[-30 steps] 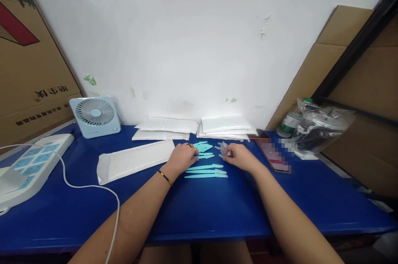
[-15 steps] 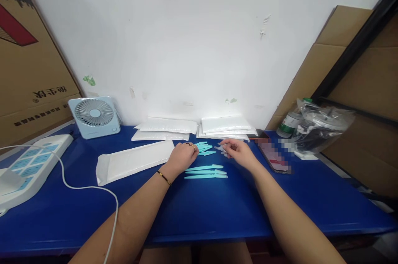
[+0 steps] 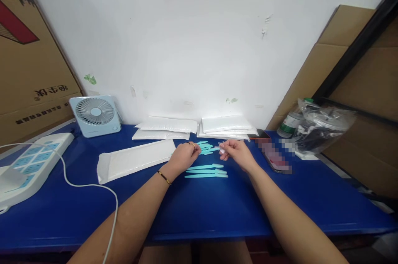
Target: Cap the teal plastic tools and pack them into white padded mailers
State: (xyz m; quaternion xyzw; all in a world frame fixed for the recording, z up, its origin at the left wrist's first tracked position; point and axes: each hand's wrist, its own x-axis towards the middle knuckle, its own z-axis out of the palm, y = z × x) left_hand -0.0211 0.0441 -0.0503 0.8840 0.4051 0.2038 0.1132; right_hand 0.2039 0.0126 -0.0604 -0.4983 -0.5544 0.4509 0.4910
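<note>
While the left hand (image 3: 184,157) is gripping a thin turquoise plastic stick (image 3: 213,149) pointing rightward, the right hand (image 3: 238,153) is pinching a whitish cap (image 3: 222,151) near its tip.

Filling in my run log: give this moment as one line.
Left hand: at turquoise sticks; right hand: pinching pale piece; nearer: three pale-tipped sticks

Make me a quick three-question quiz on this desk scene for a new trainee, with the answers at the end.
1. How many turquoise sticks lie in the separate front row?
2. True or false: the phone lies to the right of the right hand.
3. Which wrist wears the bracelet? A, the left; B, the right; C, both.

Key: 1, three; 2, true; 3, A.
</note>
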